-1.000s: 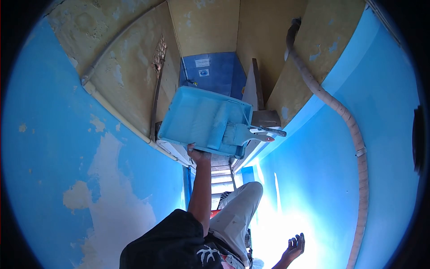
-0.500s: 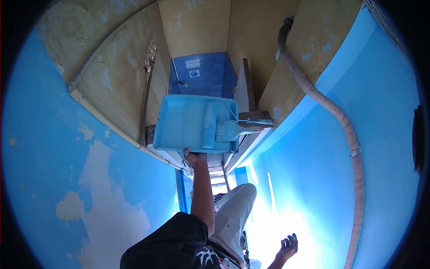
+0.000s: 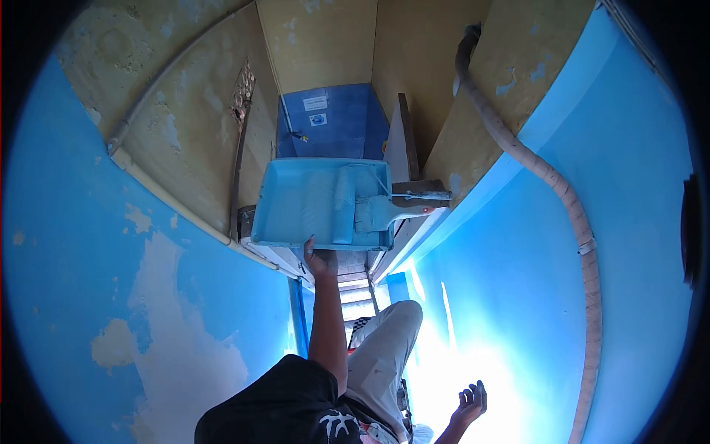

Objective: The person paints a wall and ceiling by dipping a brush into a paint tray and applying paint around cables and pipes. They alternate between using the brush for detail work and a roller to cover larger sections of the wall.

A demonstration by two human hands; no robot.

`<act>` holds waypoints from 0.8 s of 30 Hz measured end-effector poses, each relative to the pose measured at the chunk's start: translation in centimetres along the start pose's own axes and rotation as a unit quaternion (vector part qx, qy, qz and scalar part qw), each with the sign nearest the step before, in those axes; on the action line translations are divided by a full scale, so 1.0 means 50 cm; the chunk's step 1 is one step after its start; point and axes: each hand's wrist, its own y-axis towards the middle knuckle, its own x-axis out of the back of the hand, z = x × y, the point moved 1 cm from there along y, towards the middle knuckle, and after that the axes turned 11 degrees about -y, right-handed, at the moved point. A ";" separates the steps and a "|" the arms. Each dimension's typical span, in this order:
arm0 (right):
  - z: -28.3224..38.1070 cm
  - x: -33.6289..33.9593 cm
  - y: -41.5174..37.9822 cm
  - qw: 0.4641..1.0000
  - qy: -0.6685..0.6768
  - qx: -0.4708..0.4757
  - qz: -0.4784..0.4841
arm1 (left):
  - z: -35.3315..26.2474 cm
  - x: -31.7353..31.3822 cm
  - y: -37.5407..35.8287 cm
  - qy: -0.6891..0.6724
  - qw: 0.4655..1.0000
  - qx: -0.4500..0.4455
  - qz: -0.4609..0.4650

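My left hand [image 3: 320,260] grips the near edge of a light-blue paint tray [image 3: 288,206] from below, its thumb over the rim. The fingers under the tray are hidden. A paint roller [image 3: 344,207] coated in light blue lies across the tray, its wire frame and handle reaching out past the right rim. Beside it rests a wide paintbrush [image 3: 376,214], bristles and ferrule smeared blue, its pale handle sticking out to the right. Low on the right, my right hand [image 3: 470,402] hangs in the air away from the tray, fingers loosely bent and apart, holding nothing.
Blue walls with peeling patches [image 3: 170,311] flank a narrow stairway with steps [image 3: 358,296] below. A wrapped pipe [image 3: 562,192] runs down the right wall, and a thin pipe [image 3: 192,211] along the left. Ahead is a blue panel [image 3: 336,126] with small signs and a tap.
My right hand has dropped slightly and shifted a little left. The tray stays in my left hand with the roller and brush in it; the view has shifted slightly.
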 end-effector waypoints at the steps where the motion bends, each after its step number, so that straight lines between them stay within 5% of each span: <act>1: -0.002 0.001 -0.001 1.000 0.003 0.000 0.001 | -0.007 0.004 -0.003 0.043 0.999 0.004 0.010; 8: -0.011 0.010 -0.006 1.000 0.012 -0.001 -0.001 | -0.076 0.030 -0.009 0.282 0.954 0.083 -0.053; 24: -0.026 0.013 0.000 1.000 -0.003 -0.006 -0.005 | -0.027 0.023 -0.026 0.201 0.971 0.129 -0.035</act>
